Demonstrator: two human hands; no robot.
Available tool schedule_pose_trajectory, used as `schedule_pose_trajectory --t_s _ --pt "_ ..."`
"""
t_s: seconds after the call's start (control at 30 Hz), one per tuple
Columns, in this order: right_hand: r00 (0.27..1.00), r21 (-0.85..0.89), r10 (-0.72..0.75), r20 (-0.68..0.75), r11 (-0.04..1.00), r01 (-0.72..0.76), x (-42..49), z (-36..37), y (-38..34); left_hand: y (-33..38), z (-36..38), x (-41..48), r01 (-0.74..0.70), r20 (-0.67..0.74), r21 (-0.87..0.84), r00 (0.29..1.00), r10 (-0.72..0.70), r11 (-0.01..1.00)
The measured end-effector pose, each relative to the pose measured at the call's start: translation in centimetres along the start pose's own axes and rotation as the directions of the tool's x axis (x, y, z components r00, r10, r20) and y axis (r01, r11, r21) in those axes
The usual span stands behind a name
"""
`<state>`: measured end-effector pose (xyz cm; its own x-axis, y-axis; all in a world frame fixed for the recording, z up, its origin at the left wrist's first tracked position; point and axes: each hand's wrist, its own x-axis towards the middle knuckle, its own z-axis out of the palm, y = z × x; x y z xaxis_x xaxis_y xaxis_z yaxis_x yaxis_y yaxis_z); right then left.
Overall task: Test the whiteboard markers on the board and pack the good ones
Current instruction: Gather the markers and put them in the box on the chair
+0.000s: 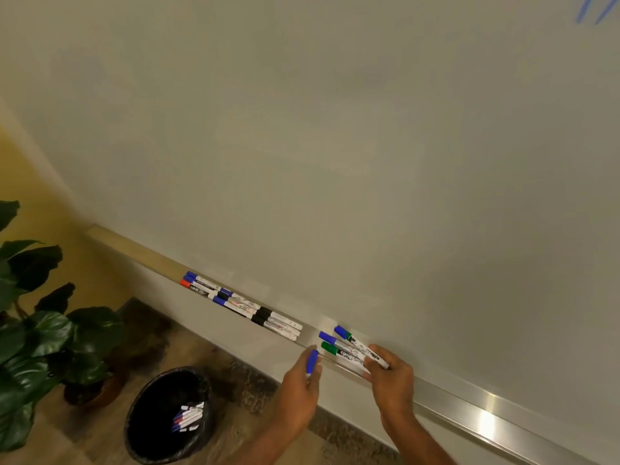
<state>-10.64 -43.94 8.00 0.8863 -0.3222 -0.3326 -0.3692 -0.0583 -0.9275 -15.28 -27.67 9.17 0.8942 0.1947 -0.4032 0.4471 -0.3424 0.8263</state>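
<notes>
A big whiteboard (335,146) fills the view, with blue strokes (593,8) at its top right. Its tray (486,421) runs along the bottom edge. Several capped markers (241,303) in blue, red and black lie in a row on the tray's left part. My right hand (391,377) grips the tail ends of three markers (345,347), two blue-capped and one green-capped, fanned out over the tray. My left hand (300,387) pinches a blue cap (312,361) just left of them.
A black bin (144,424) on the floor below the tray holds several markers. A potted plant (37,330) with large dark leaves stands at the left against a yellow wall. The tray's metal edge continues to the lower right.
</notes>
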Motion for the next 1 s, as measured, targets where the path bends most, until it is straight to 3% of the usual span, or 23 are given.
schedule_pose_trajectory --t_s 0.07,0.13,0.27,0.43,0.63,0.87,1.0 --pt "0.999 -0.078 -0.026 -0.022 0.997 0.025 0.8 1.2 0.8 -0.6 -0.6 0.1 -0.182 0.111 0.263 0.981 0.158 0.947" --pt "0.998 -0.120 -0.047 -0.034 0.992 0.043 1.5 2.1 1.4 -0.9 -0.7 0.4 -0.307 0.226 0.401 0.946 0.232 0.863" --pt "0.999 -0.170 -0.038 -0.029 0.985 0.032 2.9 3.7 2.2 -1.5 -0.3 2.2 -0.411 0.319 0.580 0.909 0.267 0.703" --pt "1.000 -0.221 -0.002 0.006 0.975 0.003 4.6 4.9 3.1 -2.6 1.2 4.8 -0.393 0.315 0.651 0.918 0.239 0.650" --pt "0.997 -0.137 0.067 -0.022 0.988 -0.070 5.8 5.9 4.4 -3.3 2.3 7.0 -0.328 0.320 0.674 0.937 0.138 0.661" --pt "0.998 -0.137 0.061 0.029 0.989 -0.057 6.1 7.2 4.7 -4.6 2.9 8.3 -0.355 0.328 0.655 0.929 0.172 0.667" --pt "0.999 -0.230 0.044 0.011 0.972 -0.041 6.7 6.8 5.1 -5.1 3.1 8.9 -0.375 0.334 0.645 0.922 0.196 0.665"
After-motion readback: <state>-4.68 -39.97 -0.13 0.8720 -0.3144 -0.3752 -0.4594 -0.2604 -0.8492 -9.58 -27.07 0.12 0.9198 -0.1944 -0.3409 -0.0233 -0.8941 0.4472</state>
